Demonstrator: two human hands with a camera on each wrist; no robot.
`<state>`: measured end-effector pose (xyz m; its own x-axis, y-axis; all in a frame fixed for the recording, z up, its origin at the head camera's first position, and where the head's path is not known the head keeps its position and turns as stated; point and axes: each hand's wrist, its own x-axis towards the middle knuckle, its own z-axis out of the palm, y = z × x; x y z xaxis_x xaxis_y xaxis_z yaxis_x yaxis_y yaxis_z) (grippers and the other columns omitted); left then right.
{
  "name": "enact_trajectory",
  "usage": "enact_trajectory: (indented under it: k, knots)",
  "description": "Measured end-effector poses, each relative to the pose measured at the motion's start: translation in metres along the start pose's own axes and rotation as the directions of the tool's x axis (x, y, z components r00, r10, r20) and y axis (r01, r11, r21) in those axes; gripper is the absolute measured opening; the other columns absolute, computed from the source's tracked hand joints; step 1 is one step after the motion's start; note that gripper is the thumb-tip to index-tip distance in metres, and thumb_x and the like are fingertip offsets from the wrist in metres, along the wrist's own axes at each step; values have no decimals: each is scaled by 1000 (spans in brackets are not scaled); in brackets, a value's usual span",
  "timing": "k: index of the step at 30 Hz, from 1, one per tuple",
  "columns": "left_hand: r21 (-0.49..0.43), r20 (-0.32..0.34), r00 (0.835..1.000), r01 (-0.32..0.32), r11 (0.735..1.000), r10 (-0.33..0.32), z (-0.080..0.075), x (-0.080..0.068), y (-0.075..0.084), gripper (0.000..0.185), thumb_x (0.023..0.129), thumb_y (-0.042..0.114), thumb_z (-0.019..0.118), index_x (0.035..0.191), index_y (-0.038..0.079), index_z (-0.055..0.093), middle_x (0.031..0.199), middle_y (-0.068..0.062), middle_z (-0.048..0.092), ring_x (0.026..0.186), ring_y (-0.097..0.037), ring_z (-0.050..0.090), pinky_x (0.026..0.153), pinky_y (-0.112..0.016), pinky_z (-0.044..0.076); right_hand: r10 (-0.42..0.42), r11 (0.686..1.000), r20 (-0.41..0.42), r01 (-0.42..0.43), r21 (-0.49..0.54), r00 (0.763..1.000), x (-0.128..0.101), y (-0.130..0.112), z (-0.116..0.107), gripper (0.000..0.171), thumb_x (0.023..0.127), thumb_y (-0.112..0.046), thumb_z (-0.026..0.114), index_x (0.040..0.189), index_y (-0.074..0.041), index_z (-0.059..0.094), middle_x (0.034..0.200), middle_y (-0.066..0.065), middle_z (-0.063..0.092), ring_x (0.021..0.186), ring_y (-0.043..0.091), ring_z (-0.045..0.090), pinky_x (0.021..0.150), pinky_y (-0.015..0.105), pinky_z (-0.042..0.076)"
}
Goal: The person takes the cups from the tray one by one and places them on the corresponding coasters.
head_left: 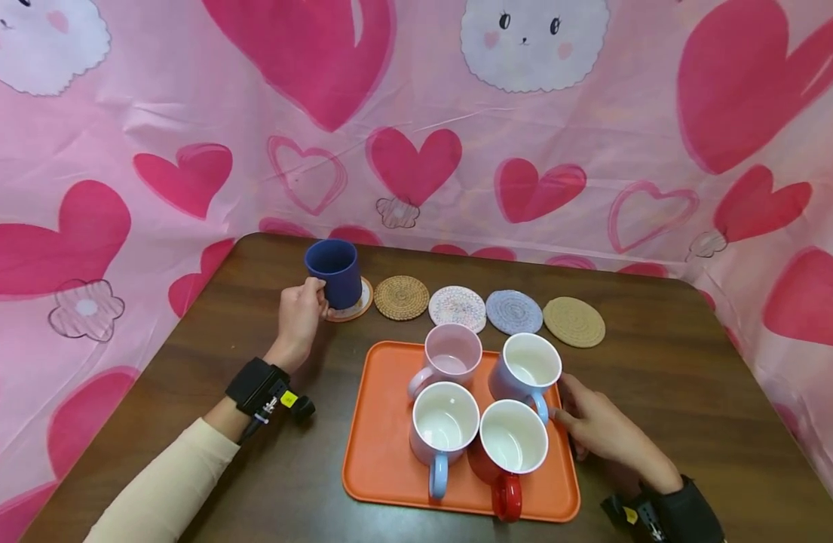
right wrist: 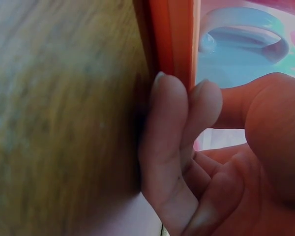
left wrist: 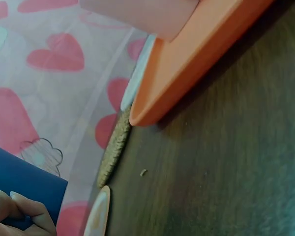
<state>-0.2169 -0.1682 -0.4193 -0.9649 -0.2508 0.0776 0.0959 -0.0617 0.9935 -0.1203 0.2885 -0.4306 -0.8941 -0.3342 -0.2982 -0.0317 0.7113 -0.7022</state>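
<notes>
My left hand [head_left: 313, 296] grips a dark blue cup [head_left: 335, 271] that stands on the leftmost coaster [head_left: 356, 308]; in the left wrist view its fingers [left wrist: 19, 209] curl against the cup [left wrist: 19, 179]. My right hand [head_left: 567, 407] is at the right rim of the orange tray [head_left: 378, 445]. In the right wrist view its fingers [right wrist: 162, 128] press the outside of the rim [right wrist: 172, 34], with the thumb over the rim near a blue mug handle [right wrist: 246, 44]. The tray holds a pink mug [head_left: 450, 354], a lilac mug [head_left: 525, 369], a blue-handled mug [head_left: 443, 426] and a red mug [head_left: 511, 452].
Several more round coasters lie in a row behind the tray: a woven tan one [head_left: 401, 297], a speckled white one [head_left: 457, 308], a blue-grey one [head_left: 514, 311] and a cork one [head_left: 574, 321]. Pink heart-print sheeting [head_left: 416, 113] walls the brown table [head_left: 660, 392] on three sides.
</notes>
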Motion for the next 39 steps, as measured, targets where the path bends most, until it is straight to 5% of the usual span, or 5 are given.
enact_trajectory:
  k: [15, 39]
  knots:
    - [48, -80, 995, 64, 997, -60, 0, 13, -23, 49, 102, 20, 47, 54, 11, 42, 53, 2, 39, 52, -20, 41, 58, -30, 49, 6, 1000, -9, -6, -6, 1000, 0, -2, 2, 55, 98, -11, 63, 145, -3, 35, 71, 6, 54, 46, 23, 57, 45, 36, 51]
    - [120, -79, 995, 72, 990, -63, 1, 24, -28, 48, 102, 27, 47, 60, 3, 46, 55, 0, 43, 56, -22, 46, 58, -30, 48, 27, 1000, -1, -27, 6, 1000, 1, -2, -2, 50, 98, -11, 64, 141, -4, 38, 72, 7, 54, 48, 23, 58, 46, 36, 51]
